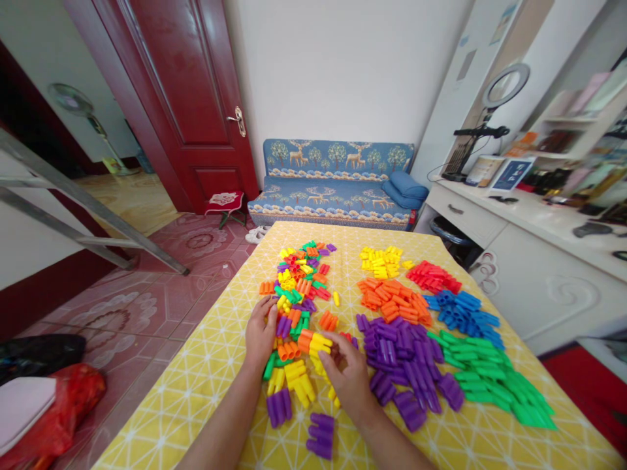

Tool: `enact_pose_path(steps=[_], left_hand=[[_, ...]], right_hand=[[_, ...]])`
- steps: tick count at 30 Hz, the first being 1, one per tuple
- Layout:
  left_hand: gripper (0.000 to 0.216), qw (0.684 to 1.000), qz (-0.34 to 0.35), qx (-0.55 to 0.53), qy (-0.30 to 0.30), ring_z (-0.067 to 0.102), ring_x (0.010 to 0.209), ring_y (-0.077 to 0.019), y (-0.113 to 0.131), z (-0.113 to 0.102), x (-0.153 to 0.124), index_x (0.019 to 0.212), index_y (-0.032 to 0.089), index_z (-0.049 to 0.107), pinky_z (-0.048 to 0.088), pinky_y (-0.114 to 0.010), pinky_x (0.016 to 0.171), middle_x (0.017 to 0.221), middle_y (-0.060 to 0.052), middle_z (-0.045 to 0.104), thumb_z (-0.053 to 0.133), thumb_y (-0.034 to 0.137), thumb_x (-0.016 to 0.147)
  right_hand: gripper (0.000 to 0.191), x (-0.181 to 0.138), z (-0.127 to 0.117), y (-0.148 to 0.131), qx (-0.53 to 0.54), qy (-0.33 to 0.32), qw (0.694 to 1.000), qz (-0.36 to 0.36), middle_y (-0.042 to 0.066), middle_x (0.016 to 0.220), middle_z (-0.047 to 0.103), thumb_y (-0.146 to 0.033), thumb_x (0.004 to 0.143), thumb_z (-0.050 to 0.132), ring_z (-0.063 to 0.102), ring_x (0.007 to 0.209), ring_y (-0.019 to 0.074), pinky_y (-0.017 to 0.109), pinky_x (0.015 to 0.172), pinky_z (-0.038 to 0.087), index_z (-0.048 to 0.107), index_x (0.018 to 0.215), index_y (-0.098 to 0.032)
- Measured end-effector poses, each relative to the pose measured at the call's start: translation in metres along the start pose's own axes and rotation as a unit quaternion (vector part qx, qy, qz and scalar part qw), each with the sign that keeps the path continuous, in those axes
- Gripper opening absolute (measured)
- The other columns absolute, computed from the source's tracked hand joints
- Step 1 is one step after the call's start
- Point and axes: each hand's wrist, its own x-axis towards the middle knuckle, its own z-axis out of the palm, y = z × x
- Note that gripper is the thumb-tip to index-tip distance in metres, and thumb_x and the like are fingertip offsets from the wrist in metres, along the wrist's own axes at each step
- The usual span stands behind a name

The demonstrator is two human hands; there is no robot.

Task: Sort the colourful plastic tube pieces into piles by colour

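A mixed heap of small plastic bullet-shaped blocks (pixel 300 287) in many colours runs down the left half of the yellow tablecloth (pixel 196 385). My left hand (pixel 259 333) rests on the heap's left edge, fingers curled over purple and orange pieces. My right hand (pixel 345 372) lies by the near end of the heap, fingers bent onto yellow blocks (pixel 319 342). To the right lie sorted piles: yellow (pixel 379 261), red (pixel 434 277), orange (pixel 394 300), blue (pixel 465 314), purple (pixel 404 359) and green (pixel 494 385).
A few purple blocks (pixel 321 436) lie near the table's front edge. Beyond the table stand a blue patterned sofa (pixel 336 186) and a red door (pixel 181 98). A white desk (pixel 533 254) with a ring light (pixel 504 88) is to the right.
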Motion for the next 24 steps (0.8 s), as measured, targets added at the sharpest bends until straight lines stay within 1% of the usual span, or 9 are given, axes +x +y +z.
enact_pose_path(steps=[2,7,9,11,14,17,19,21,24], left_hand=[[0.035,1.0,-0.007,-0.011,0.005,0.054,0.121,-0.0243,0.003,-0.001,-0.001,0.104,0.02,0.072,0.038,-0.043,0.109,0.122,-0.009,0.064,0.049,0.041,0.089],[0.036,0.998,-0.017,-0.066,0.003,0.054,0.122,-0.0249,0.013,-0.009,-0.005,0.102,0.018,0.073,0.038,-0.043,0.109,0.123,-0.01,0.064,0.049,0.043,0.09],[0.035,0.996,-0.005,-0.084,0.004,0.056,0.12,-0.0246,0.018,-0.013,-0.006,0.103,0.018,0.072,0.038,-0.045,0.108,0.12,-0.009,0.067,0.048,0.041,0.091],[0.032,0.997,0.032,-0.066,-0.005,0.057,0.118,-0.0244,0.026,-0.017,-0.006,0.102,0.02,0.072,0.034,-0.048,0.111,0.114,-0.008,0.07,0.048,0.039,0.091],[0.027,0.992,0.105,0.015,-0.074,0.054,0.121,-0.0241,0.044,-0.019,-0.003,0.1,0.026,0.073,0.023,-0.051,0.115,0.111,-0.004,0.071,0.05,0.037,0.09],[0.029,0.964,0.155,0.099,-0.189,0.049,0.126,-0.0255,0.066,-0.016,-0.003,0.11,0.031,0.07,0.015,-0.055,0.116,0.118,-0.003,0.069,0.051,0.04,0.09],[0.036,0.946,0.173,0.127,-0.243,0.05,0.125,-0.0267,0.076,-0.011,-0.004,0.119,0.032,0.065,0.011,-0.058,0.116,0.12,-0.004,0.068,0.054,0.044,0.088],[0.039,0.936,0.18,0.127,-0.275,0.055,0.119,-0.0267,0.08,-0.006,-0.006,0.123,0.031,0.063,0.012,-0.057,0.116,0.119,-0.005,0.068,0.056,0.045,0.086],[0.036,0.94,0.162,0.099,-0.283,0.063,0.106,-0.0248,0.08,0.001,-0.008,0.118,0.03,0.066,0.019,-0.053,0.115,0.111,-0.006,0.071,0.058,0.044,0.086]], right_hand=[[0.027,0.004,0.002,-0.001,-0.006,-0.004,1.0,-0.005,0.004,0.095,0.07,-0.027,0.084,0.06,0.066,0.08,0.0157,0.026,0.072,0.054,0.064,0.11,-0.023],[0.027,0.01,0.005,0.001,-0.012,0.036,0.999,-0.01,0.003,0.094,0.071,-0.027,0.082,0.062,0.066,0.079,0.0154,0.025,0.071,0.054,0.065,0.109,-0.022],[0.028,0.01,0.006,0.006,-0.003,0.047,0.999,0.0,0.004,0.094,0.071,-0.027,0.083,0.061,0.066,0.079,0.0156,0.025,0.071,0.054,0.065,0.11,-0.021],[0.029,0.009,0.006,0.012,0.011,0.055,0.998,0.015,0.005,0.095,0.071,-0.028,0.083,0.06,0.066,0.08,0.0162,0.026,0.07,0.054,0.064,0.111,-0.02],[0.03,0.01,0.007,0.016,0.022,0.058,0.997,0.034,0.005,0.097,0.07,-0.03,0.083,0.061,0.066,0.083,0.0176,0.028,0.071,0.054,0.063,0.112,-0.02],[0.03,0.012,0.006,0.014,0.028,0.054,0.997,0.045,0.006,0.099,0.07,-0.03,0.084,0.061,0.065,0.084,0.0184,0.03,0.073,0.054,0.063,0.112,-0.021],[0.029,0.014,0.006,0.013,0.034,0.056,0.997,0.046,0.006,0.101,0.069,-0.031,0.084,0.06,0.065,0.085,0.0185,0.031,0.076,0.054,0.063,0.111,-0.022],[0.028,0.015,0.005,0.012,0.041,0.059,0.996,0.047,0.006,0.101,0.069,-0.031,0.084,0.06,0.065,0.086,0.0185,0.032,0.077,0.053,0.063,0.111,-0.022],[0.028,0.016,0.004,0.012,0.055,0.069,0.995,0.046,0.005,0.101,0.069,-0.032,0.084,0.06,0.065,0.087,0.0188,0.032,0.079,0.053,0.063,0.11,-0.022]])
